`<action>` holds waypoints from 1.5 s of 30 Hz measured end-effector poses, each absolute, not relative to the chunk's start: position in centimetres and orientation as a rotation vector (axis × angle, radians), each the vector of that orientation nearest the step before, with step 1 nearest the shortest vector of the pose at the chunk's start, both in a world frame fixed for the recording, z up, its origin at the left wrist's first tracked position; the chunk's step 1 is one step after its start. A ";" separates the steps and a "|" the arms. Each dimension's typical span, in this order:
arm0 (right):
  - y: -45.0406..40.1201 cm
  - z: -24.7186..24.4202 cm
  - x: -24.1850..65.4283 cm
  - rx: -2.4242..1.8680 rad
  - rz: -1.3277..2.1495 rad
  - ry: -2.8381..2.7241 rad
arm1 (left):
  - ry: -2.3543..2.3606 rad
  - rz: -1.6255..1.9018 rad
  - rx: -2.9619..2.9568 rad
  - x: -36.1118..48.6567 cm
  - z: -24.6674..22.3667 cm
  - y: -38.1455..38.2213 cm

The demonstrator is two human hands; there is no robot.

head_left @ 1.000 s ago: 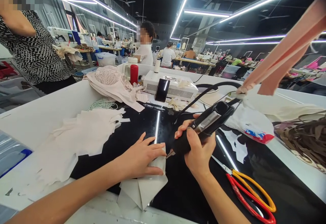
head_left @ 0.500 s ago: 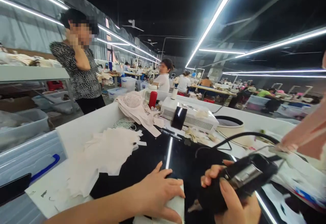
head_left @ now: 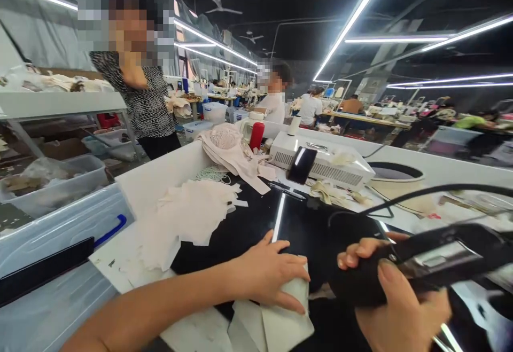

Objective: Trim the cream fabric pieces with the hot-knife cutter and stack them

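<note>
My left hand (head_left: 272, 274) lies with fingers spread over a pale layered piece (head_left: 294, 301), pressing it against the glossy black work surface (head_left: 204, 256). More pale sheets show beneath my wrist. My right hand (head_left: 401, 304) is wrapped around a black corded hand tool (head_left: 436, 261) with a shiny metal plate on its side. This tool is held just right of the pale piece, its lower end dark and blurred. A heap of cream fabric pieces (head_left: 192, 208) lies left of my hands.
Beyond my hands are a phone (head_left: 301, 164), a pen (head_left: 286, 190), a white vented box (head_left: 320, 159), a red bottle (head_left: 257, 135) and a beige bra (head_left: 232, 151). A cable (head_left: 425, 192) arches at right. A person (head_left: 146, 101) stands behind the table's left wall.
My head view has turned left, so the scene shifts right. My left hand stays on the pale piece, with more of the sheets below showing. The tool remains in my right hand, tilted flatter.
</note>
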State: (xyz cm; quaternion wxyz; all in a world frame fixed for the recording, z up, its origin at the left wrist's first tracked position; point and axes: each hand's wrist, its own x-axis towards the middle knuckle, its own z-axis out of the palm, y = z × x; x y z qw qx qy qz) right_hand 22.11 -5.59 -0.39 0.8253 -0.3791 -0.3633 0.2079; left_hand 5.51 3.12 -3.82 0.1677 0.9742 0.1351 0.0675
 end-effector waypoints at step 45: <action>-5.7 -0.4 21.1 -0.783 0.424 -0.894 | 0.484 0.106 2.615 5.6 -2.9 2.3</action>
